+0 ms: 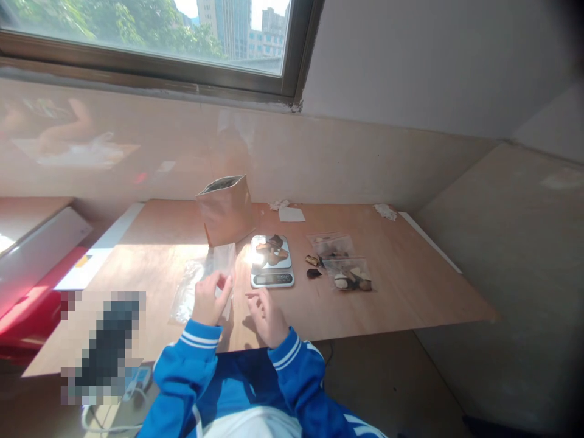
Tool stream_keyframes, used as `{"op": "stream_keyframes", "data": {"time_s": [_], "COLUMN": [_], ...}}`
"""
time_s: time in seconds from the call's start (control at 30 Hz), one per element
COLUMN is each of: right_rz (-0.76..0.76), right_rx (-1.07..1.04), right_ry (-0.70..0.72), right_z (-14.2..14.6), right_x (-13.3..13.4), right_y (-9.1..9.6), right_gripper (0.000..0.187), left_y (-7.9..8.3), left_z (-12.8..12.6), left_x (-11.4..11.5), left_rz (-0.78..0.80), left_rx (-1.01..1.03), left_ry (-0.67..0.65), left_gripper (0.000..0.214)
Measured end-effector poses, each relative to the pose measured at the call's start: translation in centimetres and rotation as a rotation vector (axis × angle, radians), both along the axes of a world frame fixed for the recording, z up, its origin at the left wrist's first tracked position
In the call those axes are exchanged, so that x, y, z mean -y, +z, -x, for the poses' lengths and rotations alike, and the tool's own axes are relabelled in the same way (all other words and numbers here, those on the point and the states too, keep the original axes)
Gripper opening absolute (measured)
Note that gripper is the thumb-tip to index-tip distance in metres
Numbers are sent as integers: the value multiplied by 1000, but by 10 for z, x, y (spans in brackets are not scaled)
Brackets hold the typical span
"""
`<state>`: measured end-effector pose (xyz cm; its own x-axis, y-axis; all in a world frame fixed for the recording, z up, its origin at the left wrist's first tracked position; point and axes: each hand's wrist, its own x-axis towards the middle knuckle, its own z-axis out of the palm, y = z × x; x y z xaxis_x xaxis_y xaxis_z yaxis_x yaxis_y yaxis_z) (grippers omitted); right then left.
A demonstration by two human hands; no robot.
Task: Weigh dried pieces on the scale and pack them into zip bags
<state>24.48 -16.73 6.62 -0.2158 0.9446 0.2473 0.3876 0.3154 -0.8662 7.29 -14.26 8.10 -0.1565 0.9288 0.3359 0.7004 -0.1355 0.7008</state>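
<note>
My left hand [212,298] is over the clear plastic zip bags [187,292] lying flat on the table. Its thumb stands apart from the curved fingers, and nothing shows between them; whether it touches a bag I cannot tell. In front of the scale, my right hand [268,317] has its index finger stretched out and the others loosely bent, holding nothing visible. The white kitchen scale [272,280] carries several brown dried pieces [274,252] on its plate. Right of it lie loose dark pieces [314,274] and filled zip bags [350,277] of similar pieces.
A brown paper bag [225,210] stands with its mouth up behind the plastic bags. White paper [292,215] and crumpled tissue [385,212] lie along the wooden table's [410,292] back edge. A blurred dark object [109,340] is at the left, near a power strip [137,380].
</note>
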Motion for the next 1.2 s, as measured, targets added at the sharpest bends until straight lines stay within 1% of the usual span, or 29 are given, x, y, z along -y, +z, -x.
{"op": "stream_keyframes", "data": {"time_s": [0.07,0.13,0.2,0.27,0.3,0.33,0.4,0.43,0.47,0.57,0.63,0.8,0.9,0.97,1.03,1.2], "right_rz": [85,112,96,73,73,83,109,112,105,50,13,-45,-18,13,33,37], "right_rx": [-63,-134,-155,-124,-100,-74,-17,11,35,80,95,113,109,84,69,99], "right_ry": [59,72,66,46,19,-12,-78,-95,-88,-26,-54,-259,-394,-477,-508,-462], "right_z": [17,25,25,19,15,10,2,-1,-3,-11,-19,-58,-80,-89,-91,-88], "right_x": [2,-2,-9,-15,-18,-20,-21,-20,-19,-15,-15,-19,-21,-22,-22,-23], "right_y": [13,19,20,15,11,7,-1,-4,-7,-13,-17,-39,-54,-61,-64,-61], "right_gripper": [33,35,36,38,38,38,35,35,34,34,36,43,51,55,58,58], "left_y": [8,12,12,10,9,9,8,9,10,17,21,28,29,29,28,25], "left_z": [-12,-21,-25,-24,-22,-20,-12,-8,-4,5,9,11,8,6,3,-3], "left_x": [7,14,18,20,20,19,16,14,12,8,7,2,-5,-10,-14,-16], "left_rz": [-15,11,50,66,51,19,-75,-122,-156,-157,-125,-82,-35,-14,1,45], "left_rx": [53,130,224,306,348,397,511,567,611,629,593,537,531,513,506,516], "left_ry": [-86,-130,-137,-113,-65,10,195,273,324,371,390,350,299,255,219,165], "left_gripper": [28,25,24,26,27,28,30,30,30,29,29,32,32,33,34,38]}}
